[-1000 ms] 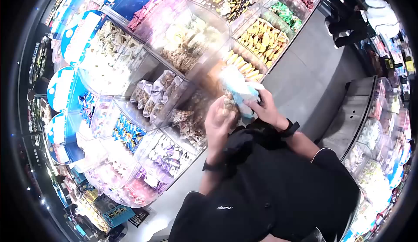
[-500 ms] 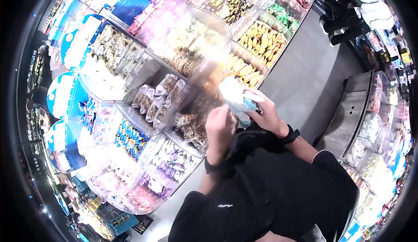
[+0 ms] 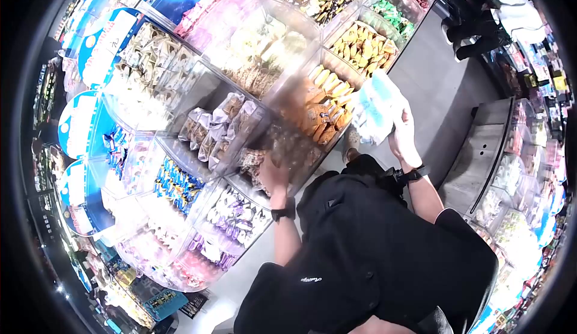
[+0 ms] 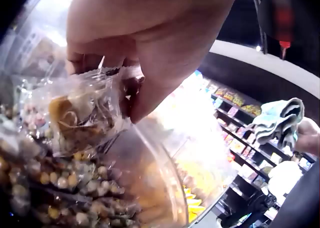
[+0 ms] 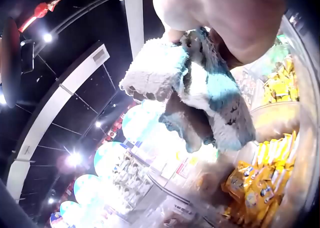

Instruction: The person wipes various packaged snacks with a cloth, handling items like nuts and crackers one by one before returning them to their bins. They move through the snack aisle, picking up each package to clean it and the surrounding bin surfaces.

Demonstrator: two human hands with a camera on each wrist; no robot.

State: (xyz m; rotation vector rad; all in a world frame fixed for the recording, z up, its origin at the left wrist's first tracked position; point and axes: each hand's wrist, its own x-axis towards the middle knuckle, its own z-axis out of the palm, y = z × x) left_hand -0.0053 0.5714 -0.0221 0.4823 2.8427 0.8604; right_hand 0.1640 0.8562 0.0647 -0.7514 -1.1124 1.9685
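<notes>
- Left hand [image 3: 274, 174] pinches a clear packet [image 4: 82, 115] between thumb and curled fingers; a brown-and-yellow piece shows through the film. The hand is at an open-topped bin [image 3: 249, 194], and in the left wrist view small clear-wrapped round pieces [image 4: 70, 180] lie just beneath the packet, toward six o'clock.
- A dark wristband [image 3: 282, 211] circles that wrist.
- Orange packets [image 3: 324, 117] fill a neighbouring compartment, between one and two o'clock of the left hand in the head view.
- Yellow packets [image 3: 363, 46] sit in the next compartment beyond, at one o'clock.
- A folded white and light-blue cloth [image 3: 375, 108] is at two o'clock from the left hand, well apart from it.
- Right hand [image 3: 404, 132] grips this cloth; in the right wrist view the folds hang from the fingers toward seven o'clock.
- Grey floor [image 3: 433, 87] shows past the right hand, toward one o'clock.
- Another person's dark-clad legs [image 3: 481, 36] stand farther off, also toward one o'clock.
</notes>
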